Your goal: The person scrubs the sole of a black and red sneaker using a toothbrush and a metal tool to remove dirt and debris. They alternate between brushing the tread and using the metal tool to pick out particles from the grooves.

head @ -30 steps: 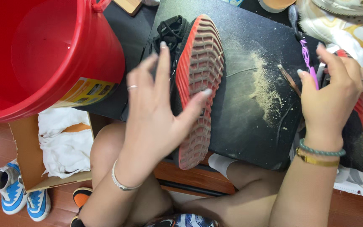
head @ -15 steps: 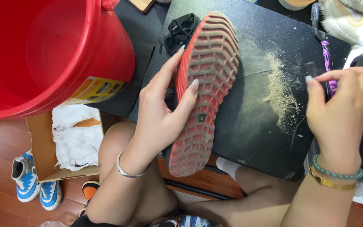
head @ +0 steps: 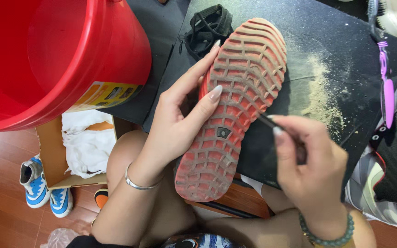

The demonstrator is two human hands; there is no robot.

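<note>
On a black desk (head: 327,27) dusted with pale grit right of the upturned red ridged-rubber shoe sole (head: 230,115), the left hand (head: 180,124) grips the shoe's edge while the right hand (head: 309,165) pinches a thin dark pick (head: 268,121) at its side, dirt seemingly partly scraped out, some grooves still dusty.

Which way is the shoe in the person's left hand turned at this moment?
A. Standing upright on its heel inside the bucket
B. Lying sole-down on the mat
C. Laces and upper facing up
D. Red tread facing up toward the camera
D: the left hand grips the shoe by its side, and the whole red grid-patterned sole faces the camera.
</note>
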